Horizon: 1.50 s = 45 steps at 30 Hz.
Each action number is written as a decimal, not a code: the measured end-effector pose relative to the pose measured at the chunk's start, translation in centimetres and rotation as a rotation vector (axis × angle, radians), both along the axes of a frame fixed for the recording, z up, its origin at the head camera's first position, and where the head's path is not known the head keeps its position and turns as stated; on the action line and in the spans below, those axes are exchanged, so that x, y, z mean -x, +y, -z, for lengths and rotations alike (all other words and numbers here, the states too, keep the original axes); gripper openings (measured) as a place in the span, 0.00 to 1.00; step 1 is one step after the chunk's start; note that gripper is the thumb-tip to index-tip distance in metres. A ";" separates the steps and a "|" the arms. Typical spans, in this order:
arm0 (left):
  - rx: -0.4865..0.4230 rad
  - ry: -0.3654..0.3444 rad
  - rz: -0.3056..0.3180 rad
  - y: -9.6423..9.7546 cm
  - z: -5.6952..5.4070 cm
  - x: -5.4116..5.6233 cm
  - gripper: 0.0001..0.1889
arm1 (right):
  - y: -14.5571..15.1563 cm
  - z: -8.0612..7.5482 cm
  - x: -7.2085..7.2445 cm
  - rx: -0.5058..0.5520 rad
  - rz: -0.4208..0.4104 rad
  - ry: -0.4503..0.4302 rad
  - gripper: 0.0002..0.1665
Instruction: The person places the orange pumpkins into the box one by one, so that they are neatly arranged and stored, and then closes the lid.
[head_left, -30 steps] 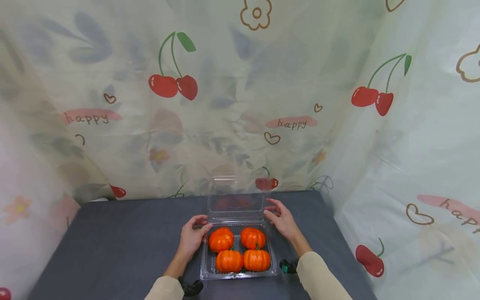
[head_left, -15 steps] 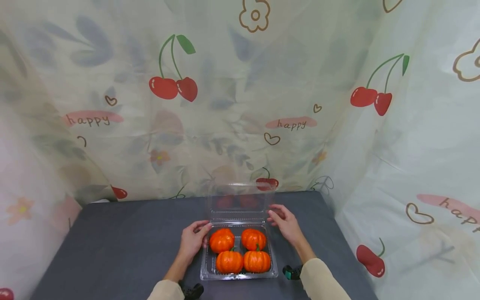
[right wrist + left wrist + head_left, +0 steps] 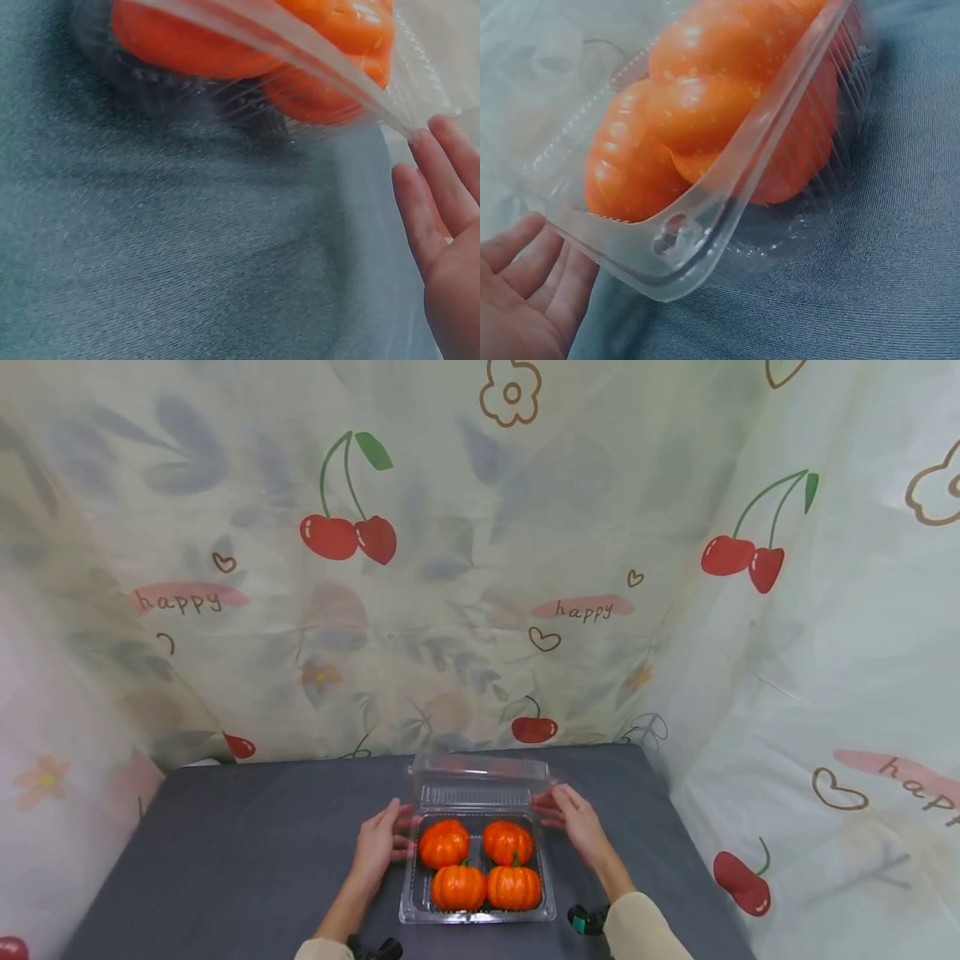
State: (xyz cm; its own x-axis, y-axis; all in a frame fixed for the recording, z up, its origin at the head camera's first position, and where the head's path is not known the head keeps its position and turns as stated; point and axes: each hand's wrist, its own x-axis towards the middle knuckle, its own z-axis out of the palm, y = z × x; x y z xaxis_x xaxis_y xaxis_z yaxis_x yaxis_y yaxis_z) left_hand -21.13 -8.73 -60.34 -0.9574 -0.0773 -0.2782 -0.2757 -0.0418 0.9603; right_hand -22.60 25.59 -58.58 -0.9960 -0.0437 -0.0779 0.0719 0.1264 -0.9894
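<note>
A clear plastic clamshell container (image 3: 477,917) holds several small orange pumpkins (image 3: 459,887), shiny with green stems. Its hinged lid (image 3: 480,787) is raised along the far side, its top edge low in the head view. My left hand (image 3: 377,846) is at the container's left side with fingers extended. The left wrist view shows those fingertips (image 3: 534,219) right at the plastic near a rim corner. On the far right, my right hand (image 3: 579,823) has its fingers stretched toward the hinge end. One fingertip (image 3: 421,136) meets the end of the rim in the right wrist view.
The container stands on a dark grey cloth-covered table (image 3: 262,852). A printed curtain (image 3: 450,568) with cherries and hearts hangs behind the table and at both sides. Black straps with small devices (image 3: 587,920) are on both wrists.
The lid's top edge has come down in the view. My right hand has shifted slightly nearer and lower; the left hand's fingers have straightened. The pumpkins have stayed in place.
</note>
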 end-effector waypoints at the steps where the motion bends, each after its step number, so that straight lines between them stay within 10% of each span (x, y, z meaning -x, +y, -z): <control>1: -0.014 -0.010 0.008 -0.1 -0.2 -0.2 0.35 | 0.0 0.1 -0.1 0.005 -0.005 -0.008 0.26; 11: -0.018 -0.014 0.083 -0.9 -0.8 -1.6 0.42 | -0.4 1.0 -1.3 -0.052 0.044 -0.086 0.09; 17: 0.015 -0.001 0.107 -0.6 -0.5 -2.1 0.29 | -0.7 2.1 -1.6 -0.048 0.056 -0.100 0.06; 33: 0.084 -0.021 0.122 -0.6 0.9 -2.3 0.34 | -1.4 3.3 -2.4 -0.003 0.037 -0.063 0.07; 45: 0.051 -0.056 0.086 -0.5 1.9 -3.2 0.11 | -2.1 3.6 -2.6 -0.031 0.109 -0.033 0.16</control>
